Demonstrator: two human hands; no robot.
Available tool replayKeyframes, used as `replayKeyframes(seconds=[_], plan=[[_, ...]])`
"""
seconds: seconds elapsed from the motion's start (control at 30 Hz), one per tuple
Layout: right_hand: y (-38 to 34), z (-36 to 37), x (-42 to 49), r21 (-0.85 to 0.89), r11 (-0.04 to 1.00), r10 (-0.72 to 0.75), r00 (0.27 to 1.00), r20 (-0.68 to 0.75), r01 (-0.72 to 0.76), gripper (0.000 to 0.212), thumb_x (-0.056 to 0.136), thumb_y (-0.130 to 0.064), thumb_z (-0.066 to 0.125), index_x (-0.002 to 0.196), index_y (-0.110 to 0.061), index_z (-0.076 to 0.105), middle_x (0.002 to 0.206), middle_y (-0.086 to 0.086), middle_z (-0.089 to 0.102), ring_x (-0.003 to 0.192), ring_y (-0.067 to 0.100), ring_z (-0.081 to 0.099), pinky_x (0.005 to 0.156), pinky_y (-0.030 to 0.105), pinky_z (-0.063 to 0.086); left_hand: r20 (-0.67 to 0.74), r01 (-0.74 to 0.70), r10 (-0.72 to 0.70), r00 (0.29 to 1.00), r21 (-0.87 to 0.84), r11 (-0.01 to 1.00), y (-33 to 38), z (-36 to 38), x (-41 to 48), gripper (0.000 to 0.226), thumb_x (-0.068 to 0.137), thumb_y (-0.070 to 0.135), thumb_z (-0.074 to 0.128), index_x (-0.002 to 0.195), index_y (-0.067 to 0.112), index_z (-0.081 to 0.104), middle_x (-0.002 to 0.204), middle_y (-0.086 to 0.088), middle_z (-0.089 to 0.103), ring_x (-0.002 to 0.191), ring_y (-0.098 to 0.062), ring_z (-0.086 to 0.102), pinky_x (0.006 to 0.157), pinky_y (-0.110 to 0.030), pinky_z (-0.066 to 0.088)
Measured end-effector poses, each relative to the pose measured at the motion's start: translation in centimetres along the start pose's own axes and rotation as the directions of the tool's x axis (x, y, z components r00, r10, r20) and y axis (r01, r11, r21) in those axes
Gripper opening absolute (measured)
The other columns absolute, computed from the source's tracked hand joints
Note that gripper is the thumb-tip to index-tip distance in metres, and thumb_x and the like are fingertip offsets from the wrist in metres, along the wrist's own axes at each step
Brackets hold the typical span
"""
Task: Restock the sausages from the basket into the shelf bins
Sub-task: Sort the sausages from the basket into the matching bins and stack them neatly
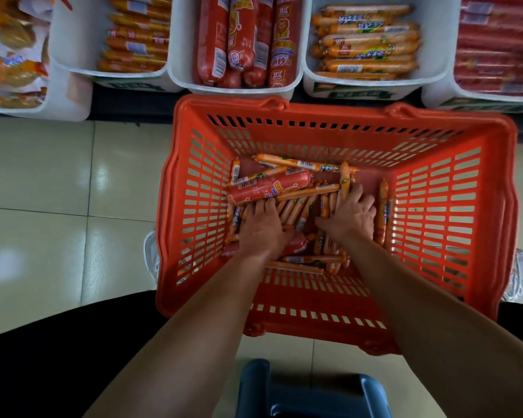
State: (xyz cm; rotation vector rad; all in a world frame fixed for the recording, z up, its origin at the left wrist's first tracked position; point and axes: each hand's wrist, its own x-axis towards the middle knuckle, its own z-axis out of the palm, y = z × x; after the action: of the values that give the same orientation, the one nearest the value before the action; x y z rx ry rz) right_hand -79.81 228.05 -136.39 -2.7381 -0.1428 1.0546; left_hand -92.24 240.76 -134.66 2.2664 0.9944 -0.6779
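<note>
I have both hands down in the red slotted plastic basket (338, 116) on the floor. My left hand (261, 227) lies palm-down with fingers spread loosely across the pile, fingertips touching the fat red sausage (269, 188) at the basket's left side. My right hand (352, 214) is splayed wide over the thin orange sausage sticks (302, 208) in the middle; I cannot tell if either hand has closed on anything.

The sticks look light, firm and slick in their film, so I judge a bundled grab across their middles best (single ones would likely slip out). The fat ones seem heavier and stiff, better held around the middle.

In the basket I count at least two fat sausages and far too many overlapping sticks to count. Beyond the basket stand five white plastic shelf bins (302, 34).
</note>
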Motion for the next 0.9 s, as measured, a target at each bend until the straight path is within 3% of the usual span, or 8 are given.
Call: replayKeyframes(seconds=[0.1,0.27,0.4,0.53,0.8,0.9], plan=[[0.0,-0.3,0.2,0.059,0.996,0.064,0.997,0.032,-0.066,0.119,0.065,-0.044,0.088,0.151,-0.012,0.011,0.146,0.023,0.031,0.132,0.043,0.039,0.102,0.050,0.044,-0.027,0.017,-0.018,0.999,-0.038,0.999,0.9,0.2,-0.1,0.096,0.082,0.060,0.069,0.150,0.008,0.023,0.152,-0.011,0.029,0.144,-0.035,0.021,0.117,-0.045,0.024],[0.4,-0.2,0.0,0.055,0.993,0.102,0.992,0.077,-0.106,0.111,0.069,-0.050,0.083,0.148,-0.005,0.020,0.144,0.020,0.041,0.129,0.039,0.046,0.099,0.045,0.046,-0.144,0.069,-0.079,0.987,-0.070,0.995,2.2,0.8,-0.4,0.093,0.080,0.053,0.075,0.144,0.005,0.027,0.145,-0.015,0.033,0.139,-0.036,0.031,0.111,-0.047,0.032],[0.6,-0.5,0.3,0.055,0.993,0.099,0.990,0.098,-0.105,0.100,0.065,-0.057,0.083,0.138,-0.007,0.037,0.132,0.015,0.055,0.122,0.035,0.053,0.094,0.043,0.051,-0.088,0.125,-0.127,0.988,-0.031,0.992,2.4,1.3,-0.6,0.101,0.082,0.050,0.074,0.150,0.002,0.016,0.151,-0.019,0.025,0.143,-0.038,0.025,0.112,-0.051,0.032],[0.9,-0.9,0.5,0.144,0.986,0.060,0.991,0.123,-0.078,0.079,0.061,-0.057,0.083,0.121,-0.014,0.054,0.110,0.007,0.065,0.104,0.028,0.063,0.081,0.039,0.057,-0.081,0.152,-0.158,0.984,-0.079,0.985,1.4,0.5,0.2,0.096,0.075,0.060,0.074,0.142,0.007,0.031,0.141,-0.017,0.038,0.135,-0.036,0.036,0.110,-0.049,0.036],[1.1,-0.1,0.0,0.222,0.974,0.021,0.995,0.102,-0.044,0.068,0.064,-0.045,0.082,0.118,-0.020,0.050,0.103,0.001,0.064,0.094,0.024,0.063,0.081,0.040,0.057,0.031,0.213,-0.211,0.977,-0.155,0.965,1.6,0.1,0.4,0.099,0.072,0.057,0.079,0.143,0.011,0.027,0.144,-0.016,0.033,0.136,-0.037,0.034,0.110,-0.049,0.036],[1.4,-0.7,0.6,0.264,0.963,0.006,0.987,0.159,-0.048,0.065,0.062,-0.044,0.084,0.117,-0.022,0.057,0.099,-0.003,0.066,0.090,0.017,0.065,0.068,0.028,0.054,0.032,0.214,-0.211,0.977,-0.145,0.966,1.3,0.1,0.7,0.098,0.069,0.058,0.080,0.140,0.012,0.029,0.141,-0.014,0.040,0.133,-0.035,0.040,0.109,-0.051,0.038]])
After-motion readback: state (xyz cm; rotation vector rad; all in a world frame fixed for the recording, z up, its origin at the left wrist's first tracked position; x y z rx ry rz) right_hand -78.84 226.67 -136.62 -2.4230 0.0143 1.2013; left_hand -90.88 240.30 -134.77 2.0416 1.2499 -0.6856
